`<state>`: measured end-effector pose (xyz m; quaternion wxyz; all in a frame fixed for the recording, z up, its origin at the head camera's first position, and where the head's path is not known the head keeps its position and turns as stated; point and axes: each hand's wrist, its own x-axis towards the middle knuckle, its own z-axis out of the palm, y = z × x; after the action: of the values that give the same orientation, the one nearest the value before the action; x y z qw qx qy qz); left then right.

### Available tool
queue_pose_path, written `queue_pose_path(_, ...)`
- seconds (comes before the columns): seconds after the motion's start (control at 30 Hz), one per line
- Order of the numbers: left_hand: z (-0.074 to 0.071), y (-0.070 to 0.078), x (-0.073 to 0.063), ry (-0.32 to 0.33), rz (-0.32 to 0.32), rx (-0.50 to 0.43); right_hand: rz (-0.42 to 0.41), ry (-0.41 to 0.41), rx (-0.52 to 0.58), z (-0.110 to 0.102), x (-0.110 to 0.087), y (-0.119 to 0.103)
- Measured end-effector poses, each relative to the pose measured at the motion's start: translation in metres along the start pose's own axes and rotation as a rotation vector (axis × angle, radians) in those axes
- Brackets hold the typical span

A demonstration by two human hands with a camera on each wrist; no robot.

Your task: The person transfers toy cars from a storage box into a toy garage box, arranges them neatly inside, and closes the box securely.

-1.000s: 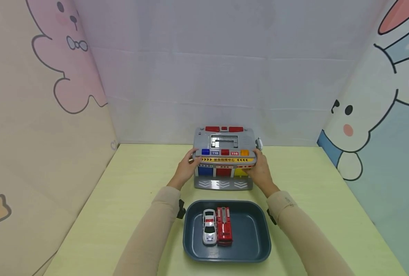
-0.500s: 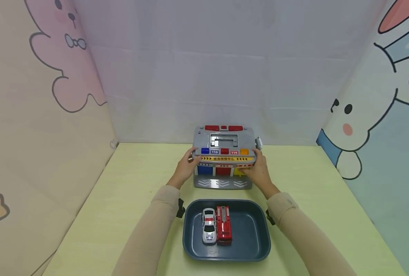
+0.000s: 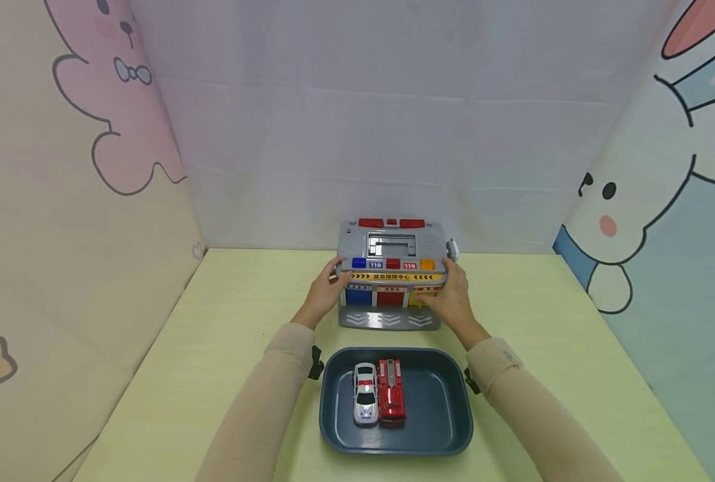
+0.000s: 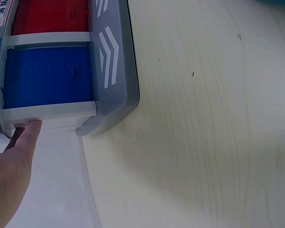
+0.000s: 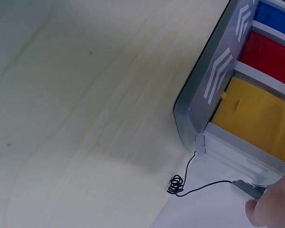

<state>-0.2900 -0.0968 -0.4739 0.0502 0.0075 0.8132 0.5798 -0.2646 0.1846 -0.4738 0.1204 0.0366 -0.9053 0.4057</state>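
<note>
Grey station (image 3: pixel 393 276) gripped from both ends!

And it's the left hand (image 3: pixel 323 292) on the station's left end, fingers and thumb bent around the upper edge, only a small gap between them, and the station fills it. Close in, the left wrist view has a fingertip meeting the pale side wall, just beside the blue door (image 4: pixel 47 76). Over on the other end, the right hand (image 3: pixel 456 299) has its own partly closed hold, thumb reaching across in front of the yellow door (image 5: pixel 254 118); whether the thumb touches that door, I cannot tell. Right by those fingers sits a small grey piece (image 5: pixel 247 189) on a thin black cord, which bunches into a coil (image 5: pixel 175 184); whether it is held is hidden.

Between the hands, the red door (image 3: pixel 390 298) takes the middle spot, blue to its left, yellow to its right. Above them runs a yellow strip of lettering, with 110 and 119 over that. Below, the ramp (image 3: pixel 389 319) shows white chevrons.

The station is at the far end of the counter (image 3: pixel 231 348), near the pale backdrop (image 3: pixel 333 147). Nearer, between the forearms, comes a dark tray (image 3: pixel 436 415), apart from the ramp: white car (image 3: pixel 366 402) and red truck (image 3: pixel 391 395) inside, side by side, left of its middle. Way out right, a cartoon rabbit (image 3: pixel 647 201) on the wall!
</note>
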Motion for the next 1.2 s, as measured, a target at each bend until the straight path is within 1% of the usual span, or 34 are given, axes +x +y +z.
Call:
queue_pose_path(0.3,-0.001,0.0,-0.001,0.004,0.015,0.004,-0.08,0.043,-0.126,-0.001,-0.001,-0.004)
queue_pose_path(0.43,-0.001,-0.001,-0.001,0.001,0.013,0.004,-0.101,0.06,-0.153,0.0,0.0,-0.007)
queue_pose_path(0.63,0.0,-0.001,0.0,0.006,0.014,0.003,-0.106,0.047,-0.153,0.0,0.001,-0.014)
queue_pose_path(1.03,0.0,0.001,-0.002,0.008,0.018,0.004,-0.131,0.012,-0.21,-0.003,0.003,-0.028)
queue_pose_path(1.2,0.0,0.002,-0.002,0.009,0.021,0.006,-0.114,-0.019,-0.224,-0.005,0.006,-0.035)
